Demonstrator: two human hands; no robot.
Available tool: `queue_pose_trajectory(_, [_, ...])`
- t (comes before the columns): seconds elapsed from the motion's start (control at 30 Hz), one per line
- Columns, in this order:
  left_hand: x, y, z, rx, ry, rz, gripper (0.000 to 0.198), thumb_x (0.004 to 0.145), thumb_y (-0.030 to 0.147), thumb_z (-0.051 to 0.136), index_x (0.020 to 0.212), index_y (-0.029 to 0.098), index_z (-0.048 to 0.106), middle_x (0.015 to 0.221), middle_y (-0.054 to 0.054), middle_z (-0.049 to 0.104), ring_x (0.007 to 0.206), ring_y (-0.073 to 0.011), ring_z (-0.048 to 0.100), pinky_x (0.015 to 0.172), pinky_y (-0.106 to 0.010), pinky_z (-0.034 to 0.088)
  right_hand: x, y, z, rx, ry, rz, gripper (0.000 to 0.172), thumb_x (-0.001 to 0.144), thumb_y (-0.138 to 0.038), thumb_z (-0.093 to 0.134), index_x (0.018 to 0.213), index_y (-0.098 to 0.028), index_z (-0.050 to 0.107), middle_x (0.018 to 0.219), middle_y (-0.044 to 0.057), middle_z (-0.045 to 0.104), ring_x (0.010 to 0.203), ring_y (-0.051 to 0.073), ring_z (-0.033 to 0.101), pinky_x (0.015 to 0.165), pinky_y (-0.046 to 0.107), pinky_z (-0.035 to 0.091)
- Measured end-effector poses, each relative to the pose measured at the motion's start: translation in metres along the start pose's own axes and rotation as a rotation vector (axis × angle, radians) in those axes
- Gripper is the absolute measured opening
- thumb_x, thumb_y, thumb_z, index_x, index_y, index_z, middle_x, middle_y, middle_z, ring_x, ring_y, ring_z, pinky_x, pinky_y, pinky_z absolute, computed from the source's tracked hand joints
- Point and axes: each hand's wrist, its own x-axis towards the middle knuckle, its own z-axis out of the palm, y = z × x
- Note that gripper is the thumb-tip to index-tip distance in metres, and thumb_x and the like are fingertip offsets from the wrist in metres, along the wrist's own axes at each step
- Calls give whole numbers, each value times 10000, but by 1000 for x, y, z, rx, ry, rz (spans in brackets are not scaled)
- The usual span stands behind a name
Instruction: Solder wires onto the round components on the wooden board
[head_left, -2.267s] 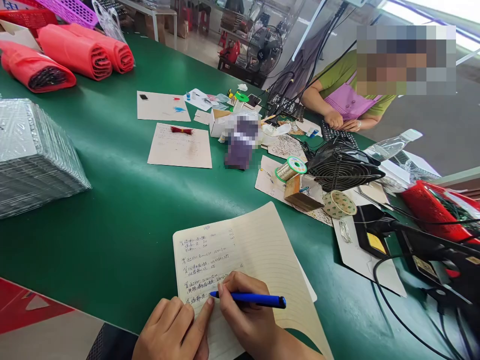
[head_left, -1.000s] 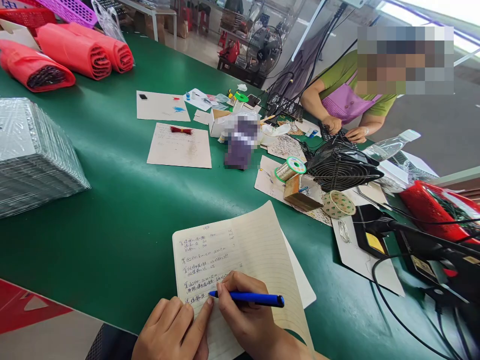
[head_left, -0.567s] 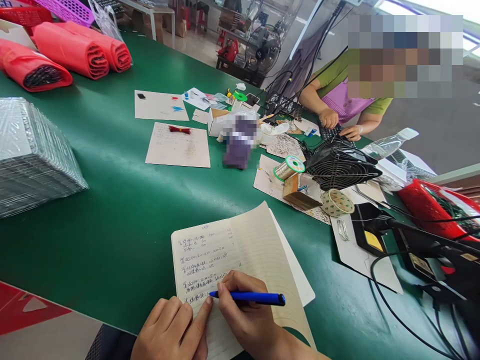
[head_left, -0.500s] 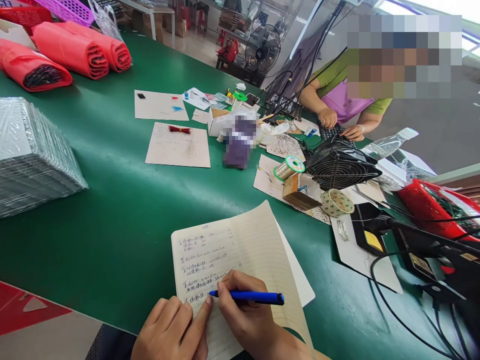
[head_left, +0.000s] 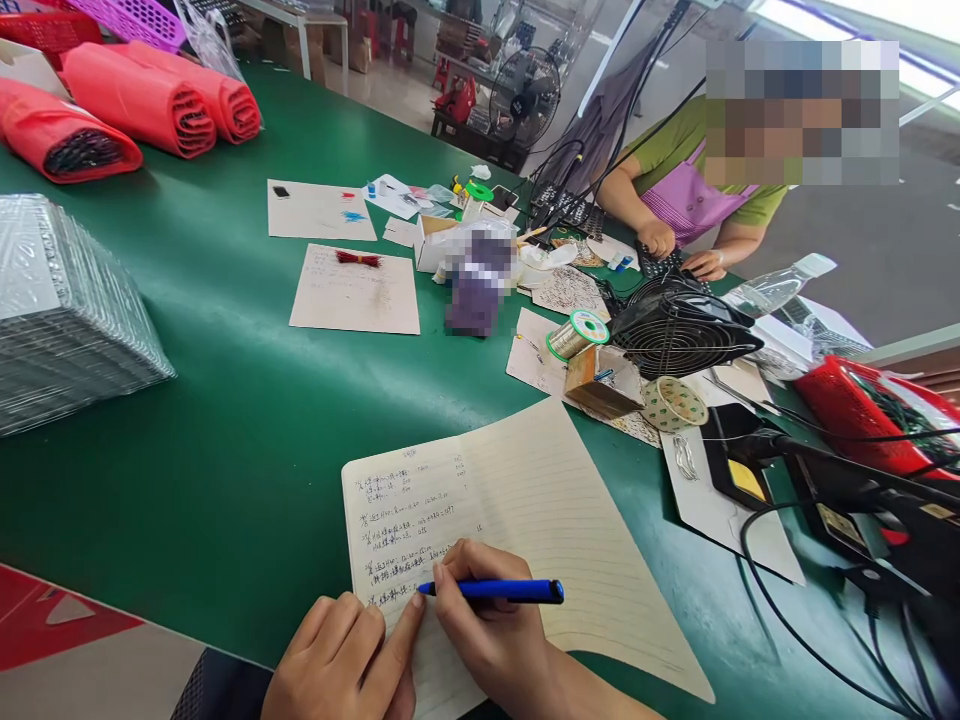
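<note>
An open lined notebook (head_left: pixel 540 470) lies on the green table, its left page covered with handwritten lines. My right hand (head_left: pixel 491 625) grips a blue pen (head_left: pixel 502 591), whose tip touches the lowest written line. On the lower left of that page rests my left hand (head_left: pixel 345 655), holding nothing. Its index finger stretches toward the pen tip, while the other fingers are bent and lie beside it. The notebook's right page spreads out past my right wrist, with its corner reaching over the table. My right forearm covers part of the bottom of the notebook.
A plastic-wrapped stack (head_left: pixel 75 310) stands left, below red rolled bundles (head_left: pixel 135 95). Ahead are a solder spool (head_left: pixel 577 335), a tape roll (head_left: pixel 675 403) and a black fan (head_left: pixel 682 325). Cables (head_left: pixel 750 580) run along the right. Across the table, a co-worker's hands (head_left: pixel 679 250) handle black parts.
The notebook's right page, raised and curled before, has dropped flatter and spread to the right. A little more writing shows at the pen tip. My left hand has stayed put.
</note>
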Motion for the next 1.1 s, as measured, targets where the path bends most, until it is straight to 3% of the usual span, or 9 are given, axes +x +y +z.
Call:
queue_pose_trajectory(0.4, [2, -1, -1, 6, -8, 4, 410, 819, 121, 685, 1227, 83, 698, 711, -31, 594, 665, -184, 475, 614, -345, 349, -2, 4, 2, -3, 10, 20, 339, 959, -210, 563, 665, -210, 395, 589, -57, 446, 542, 93, 386, 531, 246, 318])
queue_pose_trajectory(0.73, [-1, 3, 6, -12, 52, -28, 360, 862, 118, 640, 1214, 85, 709, 730, -44, 585, 698, -191, 453, 641, -343, 341, -3, 4, -2, -12, 0, 47, 335, 964, -223, 571, 671, -212, 409, 609, -49, 475, 558, 101, 419, 541, 250, 334])
queue_pose_trajectory(1.1, [2, 0, -1, 17, -7, 1, 402, 838, 139, 692, 1238, 98, 694, 734, -29, 609, 671, -178, 497, 628, -342, 374, 0, -5, 0, 78, 93, 68, 338, 964, -245, 573, 642, -212, 475, 572, -36, 500, 532, 113, 448, 536, 262, 374])
